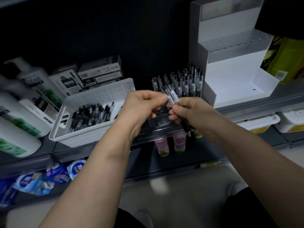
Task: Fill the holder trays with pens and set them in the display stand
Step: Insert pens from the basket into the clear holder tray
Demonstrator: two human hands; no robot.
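Observation:
My right hand [189, 112] grips a small bunch of clear pens [174, 97] with black tips, held slanted above the shelf. My left hand [144, 104] pinches the upper end of one pen in that bunch. Just below both hands lies a clear holder tray [158, 120] with rows of holes, its near rows showing open holes. Behind it, several pens [185, 81] stand upright in the tray's far rows. A white perforated basket [92, 112] to the left holds several loose pens. The white stepped display stand [233, 74] rises to the right.
White pump bottles [24, 102] and stacked pen boxes [98, 71] crowd the shelf's left side. Small pink and green bottles [171, 142] stand on the shelf below, blue packets [49, 176] lower left. A yellow-green package [286, 58] sits behind the stand.

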